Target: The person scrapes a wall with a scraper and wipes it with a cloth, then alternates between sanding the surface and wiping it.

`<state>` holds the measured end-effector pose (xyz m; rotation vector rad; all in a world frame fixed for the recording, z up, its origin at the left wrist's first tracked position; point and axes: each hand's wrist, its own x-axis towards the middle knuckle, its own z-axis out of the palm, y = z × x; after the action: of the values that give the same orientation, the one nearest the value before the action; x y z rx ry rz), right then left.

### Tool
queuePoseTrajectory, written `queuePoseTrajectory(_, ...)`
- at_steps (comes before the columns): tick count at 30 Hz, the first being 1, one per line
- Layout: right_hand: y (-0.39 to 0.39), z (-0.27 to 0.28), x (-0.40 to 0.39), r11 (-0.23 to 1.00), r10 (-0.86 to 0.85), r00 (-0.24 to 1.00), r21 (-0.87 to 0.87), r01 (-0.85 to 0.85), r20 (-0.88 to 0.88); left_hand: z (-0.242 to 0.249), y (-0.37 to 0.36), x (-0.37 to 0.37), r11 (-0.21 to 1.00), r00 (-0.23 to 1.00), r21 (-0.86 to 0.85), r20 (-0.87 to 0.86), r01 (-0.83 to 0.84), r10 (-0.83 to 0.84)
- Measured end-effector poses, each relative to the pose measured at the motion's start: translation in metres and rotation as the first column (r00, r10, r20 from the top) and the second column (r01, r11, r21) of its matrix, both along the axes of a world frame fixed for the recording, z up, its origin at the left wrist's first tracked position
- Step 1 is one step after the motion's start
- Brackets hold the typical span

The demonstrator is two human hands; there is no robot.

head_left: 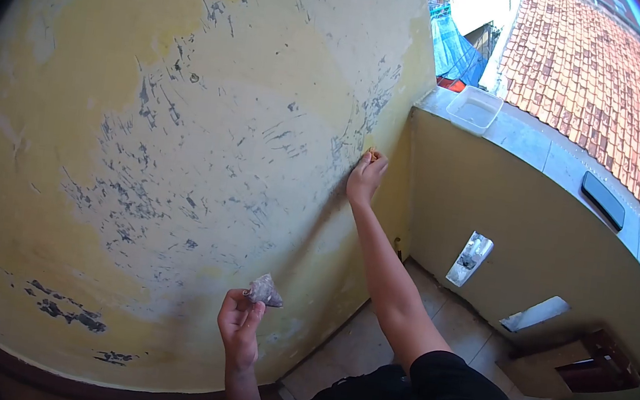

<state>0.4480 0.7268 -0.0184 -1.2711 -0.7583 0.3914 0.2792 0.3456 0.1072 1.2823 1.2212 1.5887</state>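
Yellow paint is scraped off most of the wall (183, 143), judged mostly done; right hand (365, 178) pinches a small scraper (372, 155), left hand (239, 326) grips crumpled sandpaper (266, 291).

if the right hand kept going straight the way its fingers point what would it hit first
Nothing lies between: the right hand already has its fingertips against the scraped yellow wall, pinching something small and orange there. Going on, it would likely just press into that wall, near the corner.

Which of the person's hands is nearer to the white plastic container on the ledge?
Right. The right hand presses on the wall just below-left of the white plastic container; the left hand, holding a crumpled wad, is far lower.
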Motion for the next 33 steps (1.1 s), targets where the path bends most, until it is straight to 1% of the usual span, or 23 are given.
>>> queuePoseTrajectory(1,0.003,-0.013,-0.001,1.000,0.001,1.000,-0.005,-0.001,-0.003,0.001,-0.001,0.000,1.000,1.000,-0.015,0.001,0.004,-0.004)
queuePoseTrajectory(3,0.001,-0.029,-0.006,0.998,-0.005,0.991,-0.067,-0.004,-0.136,0.006,-0.005,0.002,1.000,1.000,0.010,0.000,-0.007,0.007)
queuePoseTrajectory(5,-0.013,0.012,-0.014,0.999,0.009,0.992,-0.029,-0.013,-0.128,0.010,-0.010,0.002,0.999,1.000,0.043,0.005,-0.030,0.030)
queuePoseTrajectory(6,-0.022,0.047,-0.018,1.000,0.009,0.991,0.011,-0.008,-0.130,0.012,-0.012,0.000,0.996,0.999,0.079,0.007,-0.032,0.031)
queuePoseTrajectory(8,-0.038,0.121,-0.028,0.987,0.093,0.986,0.143,-0.073,-0.139,0.014,-0.015,-0.006,0.992,0.999,0.121,0.006,-0.036,0.035)
queuePoseTrajectory(9,-0.044,0.158,-0.034,0.968,0.077,0.996,0.242,-0.063,-0.048,0.015,-0.017,-0.010,0.990,0.999,0.131,-0.006,-0.044,0.045)
queuePoseTrajectory(10,-0.057,0.202,-0.042,0.943,0.156,0.987,0.302,-0.137,-0.038,0.017,-0.018,-0.016,0.989,0.999,0.140,-0.020,-0.047,0.051)
queuePoseTrajectory(11,-0.070,0.242,-0.054,0.907,0.190,0.982,0.378,-0.183,0.019,0.021,-0.019,-0.025,0.990,0.999,0.133,-0.025,-0.041,0.045)
queuePoseTrajectory(13,-0.103,0.317,-0.085,0.825,0.190,0.964,0.501,-0.260,0.187,0.030,-0.021,-0.045,0.985,0.996,0.171,-0.088,0.014,0.001)
queuePoseTrajectory(14,-0.115,0.346,-0.106,0.781,0.106,0.959,0.575,-0.244,0.263,0.034,-0.015,-0.055,0.987,0.996,0.161,-0.092,0.026,-0.011)
queuePoseTrajectory(16,-0.145,0.380,-0.136,0.736,0.053,0.926,0.612,-0.289,0.373,0.045,0.001,-0.076,0.940,0.988,0.340,-0.139,-0.011,0.061)
queuePoseTrajectory(17,-0.148,0.378,-0.142,0.742,0.044,0.927,0.609,-0.280,0.372,0.054,0.009,-0.082,0.942,0.989,0.335,-0.140,0.000,0.050)
queuePoseTrajectory(19,-0.149,0.369,-0.149,0.718,-0.095,0.909,0.660,-0.220,0.407,0.073,0.016,-0.090,0.839,0.971,0.542,-0.173,-0.049,0.168)
queuePoseTrajectory(20,-0.145,0.355,-0.146,0.742,-0.123,0.916,0.648,-0.171,0.382,0.077,0.014,-0.093,0.840,0.972,0.541,-0.176,-0.035,0.154)
queuePoseTrajectory(21,-0.135,0.330,-0.139,0.762,-0.151,0.922,0.636,-0.122,0.357,0.081,0.012,-0.095,0.799,0.977,0.601,-0.149,-0.031,0.150)
queuePoseTrajectory(22,-0.124,0.302,-0.128,0.823,-0.143,0.931,0.563,-0.078,0.337,0.084,0.012,-0.098,0.753,0.983,0.658,-0.121,-0.027,0.141)
queuePoseTrajectory(24,-0.104,0.232,-0.094,0.959,-0.070,0.967,0.283,-0.002,0.246,0.077,0.007,-0.108,0.757,0.984,0.654,-0.137,0.001,0.117)
queuePoseTrajectory(25,-0.083,0.188,-0.077,0.969,-0.093,0.985,0.240,0.055,0.148,0.069,0.001,-0.112,0.764,0.982,0.645,-0.150,0.013,0.110)
queuePoseTrajectory(28,-0.013,0.036,-0.026,0.988,-0.151,0.988,-0.041,0.152,0.029,0.043,-0.017,-0.121,0.841,0.975,0.541,-0.180,-0.013,0.131)
queuePoseTrajectory(29,0.001,-0.002,-0.015,0.983,-0.144,0.989,-0.108,0.146,0.022,0.035,-0.020,-0.123,0.851,0.976,0.524,-0.190,0.007,0.109)
queuePoseTrajectory(30,0.004,-0.025,-0.011,0.975,-0.132,0.991,-0.180,0.132,0.011,0.027,-0.024,-0.125,0.851,0.975,0.524,-0.198,0.020,0.099)
queuePoseTrajectory(31,-0.001,-0.018,-0.011,0.975,-0.136,0.991,-0.177,0.135,0.004,0.019,-0.027,-0.126,0.877,0.977,0.481,-0.188,0.002,0.100)
queuePoseTrajectory(33,-0.013,0.003,-0.026,0.970,-0.128,0.988,-0.220,0.107,-0.086,0.006,-0.029,-0.126,0.907,0.983,0.418,-0.141,-0.048,0.117)
